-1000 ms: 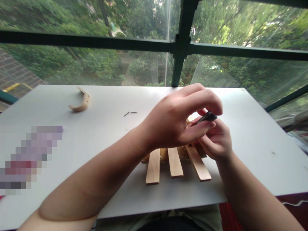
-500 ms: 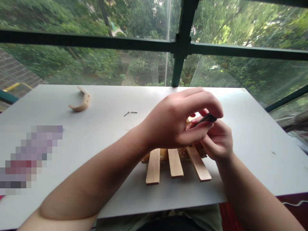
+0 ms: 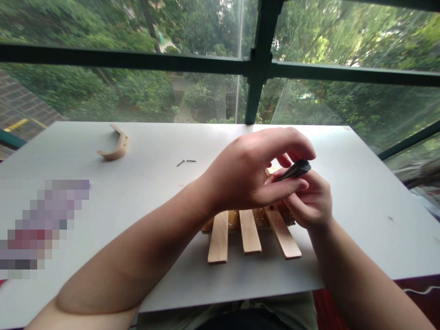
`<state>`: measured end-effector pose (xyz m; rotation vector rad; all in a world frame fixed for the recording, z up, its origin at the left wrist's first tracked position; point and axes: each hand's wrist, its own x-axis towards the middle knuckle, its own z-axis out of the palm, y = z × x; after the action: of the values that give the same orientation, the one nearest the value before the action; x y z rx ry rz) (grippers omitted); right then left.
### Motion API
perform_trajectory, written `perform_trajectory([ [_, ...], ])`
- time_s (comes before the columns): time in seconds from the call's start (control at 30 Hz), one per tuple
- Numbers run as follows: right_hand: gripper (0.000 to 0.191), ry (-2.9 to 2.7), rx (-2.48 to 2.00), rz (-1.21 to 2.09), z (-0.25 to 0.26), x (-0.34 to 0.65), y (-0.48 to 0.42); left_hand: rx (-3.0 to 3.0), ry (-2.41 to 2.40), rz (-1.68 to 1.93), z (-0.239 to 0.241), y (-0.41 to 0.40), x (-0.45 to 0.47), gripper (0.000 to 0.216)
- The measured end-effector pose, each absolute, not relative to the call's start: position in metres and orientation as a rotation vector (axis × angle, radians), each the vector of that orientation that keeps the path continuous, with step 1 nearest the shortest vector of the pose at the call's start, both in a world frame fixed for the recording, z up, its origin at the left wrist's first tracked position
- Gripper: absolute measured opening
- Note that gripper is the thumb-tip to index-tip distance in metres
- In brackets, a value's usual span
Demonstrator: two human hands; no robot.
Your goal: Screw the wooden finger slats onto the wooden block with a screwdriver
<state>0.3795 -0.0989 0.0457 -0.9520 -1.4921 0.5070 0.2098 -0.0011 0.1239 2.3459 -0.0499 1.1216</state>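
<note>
The left fingers (image 3: 301, 141) have parted around the handle (image 3: 297, 169) (a re-grip, seemingly); what the right fingers (image 3: 297, 207) hold cannot be told.

Centre: 3 slats (image 3: 250, 233), over table (image 3: 371, 206) | tool (image 3: 295, 170): 1 o'clock | on table, curved piece (image 3: 122, 147): 10 o'clock | 2 screws (image 3: 191, 161): 10–11 o'clock | window (image 3: 259, 68), beyond table: 12 o'clock

Lap: olive-green cloth garment (image 3: 299, 309), matte and lightly creased.
Front of the body: plain black cloth garment (image 3: 247, 321) – its upper edge curves over the green.
Left forearm (image 3: 147, 247): bare, rounded, one curved crease near the elbow.
Right forearm (image 3: 360, 266): bare too, narrowing at the wrist.
Left hand (image 3: 254, 169): ungloved – smooth-backed, softly rounded knuckles.
Right hand (image 3: 314, 197): ungloved, partly hidden.
</note>
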Motion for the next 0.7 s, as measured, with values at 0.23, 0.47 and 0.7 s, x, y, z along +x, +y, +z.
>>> perform_trajectory([
  [0.23,0.019,-1.482,-0.947,0.485,0.0461,0.3786,-0.0970,2.345,-0.109,1.178,0.1220,0.0006,0.2113,0.023],
  [0.47,0.015,-1.476,-0.962,0.498,0.0475,0.3783,-0.0984,2.361,-0.084,1.158,0.1228,-0.0002,0.2109,0.022],
  [0.7,0.015,-1.461,-0.955,0.547,0.0451,0.3796,-0.0980,2.385,-0.052,1.141,0.1218,-0.0017,0.2113,0.020],
])
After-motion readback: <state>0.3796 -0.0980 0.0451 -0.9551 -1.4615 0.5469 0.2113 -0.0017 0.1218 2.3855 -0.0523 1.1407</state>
